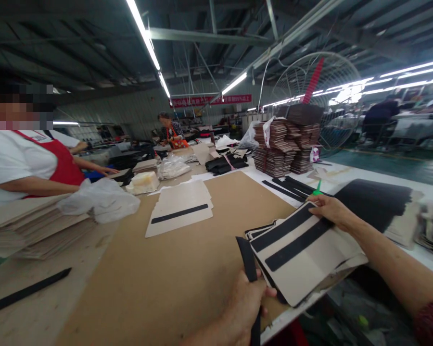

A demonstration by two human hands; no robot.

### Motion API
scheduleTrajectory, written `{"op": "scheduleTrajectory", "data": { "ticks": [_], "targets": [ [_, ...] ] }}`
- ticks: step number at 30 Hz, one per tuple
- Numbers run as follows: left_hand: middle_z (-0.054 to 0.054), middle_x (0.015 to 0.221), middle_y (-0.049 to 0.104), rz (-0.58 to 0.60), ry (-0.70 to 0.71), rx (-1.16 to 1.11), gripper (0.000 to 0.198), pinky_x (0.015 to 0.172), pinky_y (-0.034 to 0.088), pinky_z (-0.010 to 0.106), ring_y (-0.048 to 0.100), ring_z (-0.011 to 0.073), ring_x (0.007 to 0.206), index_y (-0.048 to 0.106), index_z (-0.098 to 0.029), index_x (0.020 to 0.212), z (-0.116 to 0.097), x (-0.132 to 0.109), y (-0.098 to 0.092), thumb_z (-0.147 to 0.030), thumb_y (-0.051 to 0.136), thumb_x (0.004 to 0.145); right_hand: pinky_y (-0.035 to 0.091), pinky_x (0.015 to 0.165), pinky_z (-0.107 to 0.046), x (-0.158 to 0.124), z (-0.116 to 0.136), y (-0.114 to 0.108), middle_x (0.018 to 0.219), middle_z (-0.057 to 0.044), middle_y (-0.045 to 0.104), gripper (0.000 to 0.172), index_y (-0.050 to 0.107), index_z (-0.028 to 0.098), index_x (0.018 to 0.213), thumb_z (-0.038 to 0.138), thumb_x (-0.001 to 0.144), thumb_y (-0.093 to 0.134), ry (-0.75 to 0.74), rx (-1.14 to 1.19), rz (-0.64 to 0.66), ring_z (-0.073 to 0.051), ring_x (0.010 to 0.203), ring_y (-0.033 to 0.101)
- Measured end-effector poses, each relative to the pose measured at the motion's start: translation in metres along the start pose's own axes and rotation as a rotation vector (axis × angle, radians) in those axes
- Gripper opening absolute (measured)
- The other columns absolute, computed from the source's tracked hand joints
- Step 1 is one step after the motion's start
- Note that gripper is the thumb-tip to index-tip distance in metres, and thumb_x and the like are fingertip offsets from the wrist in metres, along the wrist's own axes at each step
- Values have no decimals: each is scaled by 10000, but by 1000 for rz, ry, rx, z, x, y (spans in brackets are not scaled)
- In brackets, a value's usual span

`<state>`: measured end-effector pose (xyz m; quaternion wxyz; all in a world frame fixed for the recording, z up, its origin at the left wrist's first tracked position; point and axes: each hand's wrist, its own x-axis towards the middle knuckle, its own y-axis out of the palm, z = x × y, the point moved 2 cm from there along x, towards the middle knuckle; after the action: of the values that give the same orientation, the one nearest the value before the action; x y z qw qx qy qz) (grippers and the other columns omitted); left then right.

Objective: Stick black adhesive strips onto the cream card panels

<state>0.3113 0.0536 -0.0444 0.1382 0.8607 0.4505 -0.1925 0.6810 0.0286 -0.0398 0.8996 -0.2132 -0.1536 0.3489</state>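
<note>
My left hand (243,300), low in the view, is closed around a long black strip (248,257) that sticks out above and below the fingers. To its right, my right hand (324,209) pinches the top corner of a beige panel (303,283) bearing two black bands. That panel lies tilted on a pile of similar pieces at the table's near right edge. A green-tipped object (317,188) shows just behind my right fingers. Further left on the brown board (173,269) lies another beige panel (182,199) with one black band.
At left, a person in a red apron (67,158) stands behind stacked panels (36,230) and a plastic bag (104,199). A loose black strip (29,290) lies near left. Brown bundles (274,149), a large fan (321,96) and black sheets (373,197) are at right.
</note>
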Motion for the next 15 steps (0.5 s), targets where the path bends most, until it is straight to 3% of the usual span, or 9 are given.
{"op": "scheduleTrajectory", "data": {
  "ticks": [4,8,12,15],
  "targets": [
    [82,903,715,-9,-45,9,370,481,365,200,655,188,812,603,-148,1051,0,1,-1,-231,653,694,537,563,-337,-3,-3,8,701,-30,686,213,607,228,897,264,688,621,39,126,26,-226,627,669],
    [89,1011,699,5,-58,2,416,463,361,193,665,193,866,585,-151,1091,0,1,-2,-201,649,682,517,628,-327,-3,12,14,779,-37,698,280,608,227,930,271,657,654,2,143,7,-212,677,650],
    [74,1150,660,37,-13,4,447,423,329,189,668,186,852,608,-178,1117,-2,1,-1,-245,665,678,483,716,-322,-6,36,0,882,-47,704,324,640,228,1011,289,693,646,-124,-104,-79,-213,779,636],
    [58,1124,669,29,-23,0,488,418,325,194,656,190,856,621,-186,1119,-4,1,-1,-212,671,634,465,754,-329,-11,47,-12,949,-53,700,333,638,242,1050,327,728,636,-163,-217,-144,-216,821,628]
  ]
}}
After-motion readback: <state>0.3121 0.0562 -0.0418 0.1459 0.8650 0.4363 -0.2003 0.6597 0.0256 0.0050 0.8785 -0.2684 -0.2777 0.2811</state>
